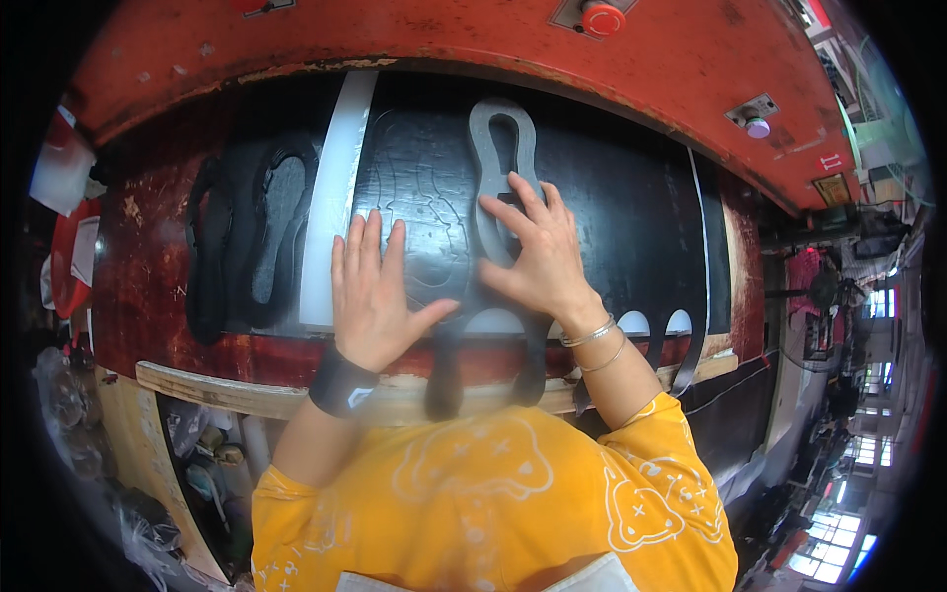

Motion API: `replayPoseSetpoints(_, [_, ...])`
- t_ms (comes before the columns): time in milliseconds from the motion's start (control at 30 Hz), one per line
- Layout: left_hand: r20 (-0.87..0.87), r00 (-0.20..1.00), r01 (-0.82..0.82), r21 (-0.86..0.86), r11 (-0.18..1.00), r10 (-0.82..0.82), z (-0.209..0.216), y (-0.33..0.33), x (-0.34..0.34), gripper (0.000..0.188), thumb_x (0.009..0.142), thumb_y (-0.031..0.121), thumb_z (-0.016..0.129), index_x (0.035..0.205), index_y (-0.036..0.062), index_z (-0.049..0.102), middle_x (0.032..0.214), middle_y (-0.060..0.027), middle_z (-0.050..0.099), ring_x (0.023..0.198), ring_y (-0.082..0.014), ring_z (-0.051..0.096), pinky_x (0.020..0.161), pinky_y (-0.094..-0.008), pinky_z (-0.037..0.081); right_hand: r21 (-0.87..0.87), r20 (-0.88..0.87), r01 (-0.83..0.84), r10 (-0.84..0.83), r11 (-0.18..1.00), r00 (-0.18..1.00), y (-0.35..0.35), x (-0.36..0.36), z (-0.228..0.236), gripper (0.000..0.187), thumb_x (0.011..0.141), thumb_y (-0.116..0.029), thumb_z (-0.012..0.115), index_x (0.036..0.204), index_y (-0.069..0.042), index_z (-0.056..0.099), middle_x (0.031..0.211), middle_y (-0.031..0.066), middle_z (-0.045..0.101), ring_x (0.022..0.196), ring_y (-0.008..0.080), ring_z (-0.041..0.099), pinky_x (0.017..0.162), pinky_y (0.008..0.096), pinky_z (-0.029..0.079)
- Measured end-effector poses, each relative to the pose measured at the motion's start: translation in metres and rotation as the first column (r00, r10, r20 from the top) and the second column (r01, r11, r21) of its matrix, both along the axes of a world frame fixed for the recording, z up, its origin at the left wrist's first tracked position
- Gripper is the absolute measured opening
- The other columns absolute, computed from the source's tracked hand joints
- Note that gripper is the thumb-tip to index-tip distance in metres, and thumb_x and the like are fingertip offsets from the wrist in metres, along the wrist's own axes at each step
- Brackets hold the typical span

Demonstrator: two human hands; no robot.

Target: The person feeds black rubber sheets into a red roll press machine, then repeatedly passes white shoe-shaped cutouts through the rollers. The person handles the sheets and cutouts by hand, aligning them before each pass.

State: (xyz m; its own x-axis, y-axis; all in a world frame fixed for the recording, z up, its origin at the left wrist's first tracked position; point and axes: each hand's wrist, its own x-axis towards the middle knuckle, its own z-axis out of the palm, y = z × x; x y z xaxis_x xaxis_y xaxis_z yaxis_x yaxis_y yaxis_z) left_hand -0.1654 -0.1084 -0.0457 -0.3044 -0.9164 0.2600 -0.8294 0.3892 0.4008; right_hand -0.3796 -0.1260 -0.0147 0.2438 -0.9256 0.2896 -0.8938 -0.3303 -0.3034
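Note:
My left hand (377, 296) lies flat on a black sheet (621, 237), its fingers stretched out and the thumb spread to the right. To its right, my right hand (543, 252) bends over a grey sole-shaped cutting die (501, 109) with an open middle. Fingertips and thumb of that hand rest on the die's left rim and inner edge, and the palm covers part of its right side. The die's lower end is partly hidden under the hand. Sole-shaped outlines (400, 187) mark the sheet beyond my left fingers.
At the left lie a black sole-shaped ring (207, 252) and another with a grey middle (281, 227). A white strip (338, 197) runs beside the sheet. The red machine (434, 35) with its red push button (602, 18) spans the far side; a wooden rail (247, 393) borders the near side.

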Motion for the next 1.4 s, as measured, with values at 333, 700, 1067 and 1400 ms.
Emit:
replayPoseSetpoints(333, [-0.357, 0.927, 0.125, -0.006, 0.992, -0.118, 0.012, -0.013, -0.004, 0.047, 0.075, 0.023, 0.076, 0.117, 0.0058, 0.061, 0.126, -0.0171, 0.055, 0.124, -0.038, 0.047, 0.106, -0.0506, 0.033, -0.069, 0.25, 0.019, -0.001, 0.997, 0.968, -0.039, -0.042, 0.004, 0.064, 0.071, -0.028, 0.076, 0.129, -0.012, 0.055, 0.141, 0.0204, 0.041, 0.135, 0.0389, 0.032, 0.109, 0.0503, 0.028])
replayPoseSetpoints(700, [-0.421, 0.768, 0.492, -0.096, 0.865, -0.483, -0.03, -0.047, -0.065, 0.022, 0.072, 0.016, 0.074, 0.091, 0.0055, 0.067, 0.089, -0.0126, 0.066, 0.086, -0.0313, 0.063, 0.077, -0.0387, 0.049, -0.59, 0.704, 0.772, -0.319, 0.236, 0.635, -0.159, -0.273, 0.075, 0.069, 0.093, -0.031, 0.054, 0.142, 0.009, 0.027, 0.146, 0.0291, 0.029, 0.138, 0.0407, 0.026, 0.114, 0.048, 0.02])
replayPoseSetpoints(1067, [-0.313, 0.892, 0.329, -0.048, 0.943, -0.327, -0.005, -0.117, -0.089, 0.017, 0.079, 0.018, 0.069, 0.094, 0.0106, 0.065, 0.084, -0.007, 0.067, 0.081, -0.0286, 0.063, 0.071, -0.0399, 0.048, -0.174, 0.742, 0.621, -0.314, 0.764, 0.593, -0.082, -0.215, 0.027, 0.059, 0.096, -0.022, 0.054, 0.144, 0.002, 0.03, 0.144, 0.0187, 0.036, 0.132, 0.0256, 0.037, 0.109, 0.0362, 0.03])
replayPoseSetpoints(1400, [-0.279, 0.923, 0.252, -0.084, 0.964, -0.265, 0.0, -0.102, -0.096, 0.02, 0.078, 0.014, 0.068, 0.097, 0.0105, 0.063, 0.089, -0.0076, 0.063, 0.088, -0.028, 0.061, 0.075, -0.0392, 0.044, 0.185, -0.072, 0.135, -0.124, 0.973, 0.99, -0.009, -0.13, 0.007, 0.063, 0.076, -0.024, 0.068, 0.132, -0.005, 0.045, 0.11, 0.0149, 0.06, 0.109, 0.0321, 0.053, 0.096, 0.0474, 0.034])
